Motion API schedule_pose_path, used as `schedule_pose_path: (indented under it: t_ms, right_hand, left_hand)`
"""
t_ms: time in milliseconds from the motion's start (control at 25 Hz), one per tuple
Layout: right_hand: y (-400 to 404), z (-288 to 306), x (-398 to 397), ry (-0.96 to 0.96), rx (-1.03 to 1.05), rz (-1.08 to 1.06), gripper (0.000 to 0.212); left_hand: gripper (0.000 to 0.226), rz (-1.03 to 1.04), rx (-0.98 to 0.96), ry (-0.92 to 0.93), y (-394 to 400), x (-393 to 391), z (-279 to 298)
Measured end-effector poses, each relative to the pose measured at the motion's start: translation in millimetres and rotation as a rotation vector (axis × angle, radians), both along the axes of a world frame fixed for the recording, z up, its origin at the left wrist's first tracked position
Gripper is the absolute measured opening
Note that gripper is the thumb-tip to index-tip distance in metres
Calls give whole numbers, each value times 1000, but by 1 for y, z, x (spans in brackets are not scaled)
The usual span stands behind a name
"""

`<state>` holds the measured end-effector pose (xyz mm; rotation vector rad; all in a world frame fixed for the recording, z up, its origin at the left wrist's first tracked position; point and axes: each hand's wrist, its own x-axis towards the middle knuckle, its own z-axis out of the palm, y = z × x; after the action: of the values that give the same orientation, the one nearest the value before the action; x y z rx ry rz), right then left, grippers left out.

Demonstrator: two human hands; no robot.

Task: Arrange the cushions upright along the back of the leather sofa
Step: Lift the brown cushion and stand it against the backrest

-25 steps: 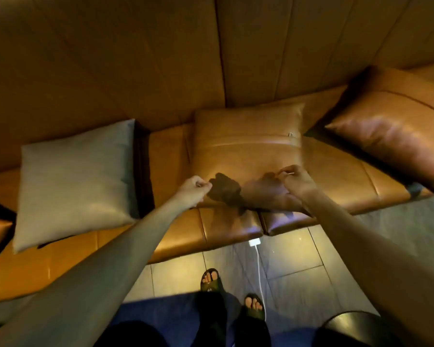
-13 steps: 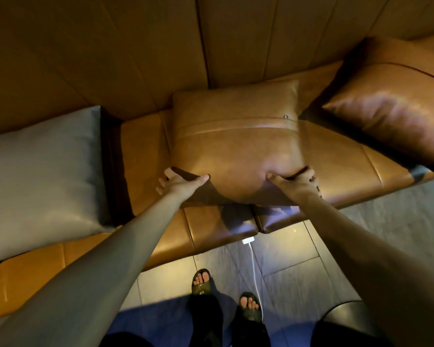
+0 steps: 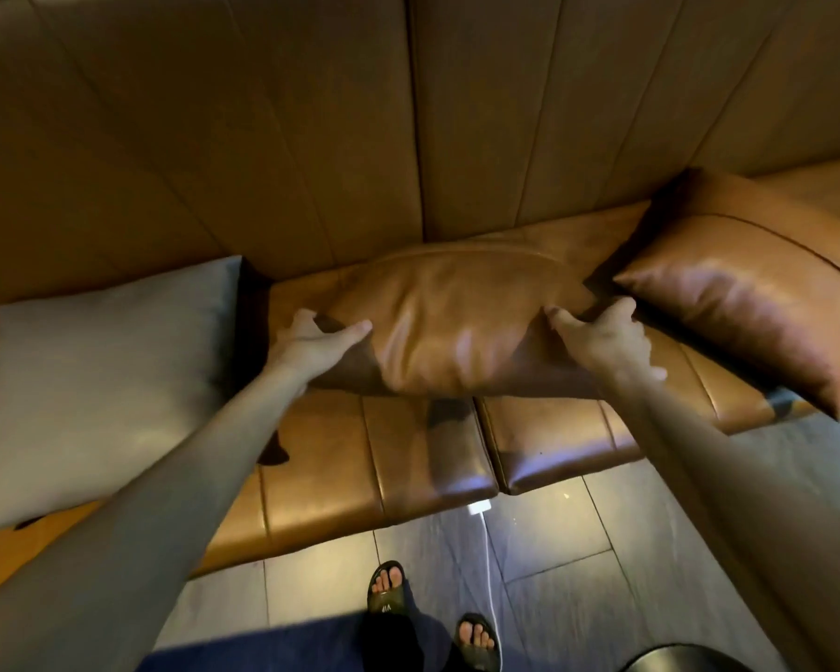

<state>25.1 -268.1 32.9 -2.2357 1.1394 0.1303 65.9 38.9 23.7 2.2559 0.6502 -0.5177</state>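
Observation:
A brown leather cushion [image 3: 457, 322] is lifted off the seat of the leather sofa [image 3: 321, 458], tilted with its near edge raised. My left hand [image 3: 311, 341] grips its left corner and my right hand [image 3: 602, 332] grips its right corner. A grey cushion [image 3: 98, 380] leans on the seat at the left. A second brown leather cushion [image 3: 748, 293] leans against the sofa back [image 3: 311, 138] at the right, close to my right hand.
A white charger and cable [image 3: 481, 526] lie on the grey tiled floor [image 3: 578, 550] just below the seat's front edge. My sandalled feet [image 3: 384, 589] stand on a dark blue rug. A dark round object [image 3: 684, 662] sits at the bottom right.
Both hands took hold of the brown cushion's near corners and raised it from lying flat on the seat; its near edge has tipped up and back toward the sofa back.

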Motion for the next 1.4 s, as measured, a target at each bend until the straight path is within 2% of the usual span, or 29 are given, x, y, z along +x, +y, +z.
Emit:
schedule_pose_path:
  t_ms: [120, 240, 360, 440, 520, 600, 720, 840, 960, 1040, 1120, 1240, 1400]
  right_hand:
    - [-5, 35, 21, -212, 31, 76, 68]
    - [3, 51, 36, -328, -25, 120, 53]
    - [11, 41, 36, -340, -14, 149, 54]
    - [10, 33, 36, -330, 6, 157, 54]
    - [9, 38, 34, -297, -86, 198, 53]
    - [14, 49, 30, -268, -297, 316, 52]
    - [34, 59, 16, -270, -480, 677, 67]
    - [44, 55, 13, -66, -455, 892, 90]
    - [36, 50, 16, -74, -453, 901, 94]
    - [36, 52, 18, -95, -454, 896, 94]
    - [40, 54, 18, -95, -480, 895, 86]
    - [42, 62, 24, -108, -508, 891, 68]
    - [39, 91, 64, -114, -506, 913, 61]
  left_hand:
    - [84, -66, 194, -169, 11, 25, 65]
    - [87, -283, 441, -173, 13, 22, 88]
    - [103, -510, 522, -179, 17, 3, 76]
    - [105, -618, 585, -239, 20, 3, 70]
    - [94, -706, 612, -354, 18, 6, 70]
    - [74, -783, 575, -493, 8, 3, 67]
    - [55, -747, 559, -615, -11, -8, 58]
    - [59, -734, 576, -580, -22, -9, 59]
    - [88, -872, 671, -379, -18, -2, 67]
    - [106, -872, 766, -363, -16, -3, 67]
    - [104, -788, 800, -428, -16, -8, 63]
    - [85, -725, 807, -489, -20, -7, 68]
    - [73, -732, 789, -533, -12, 32, 88]
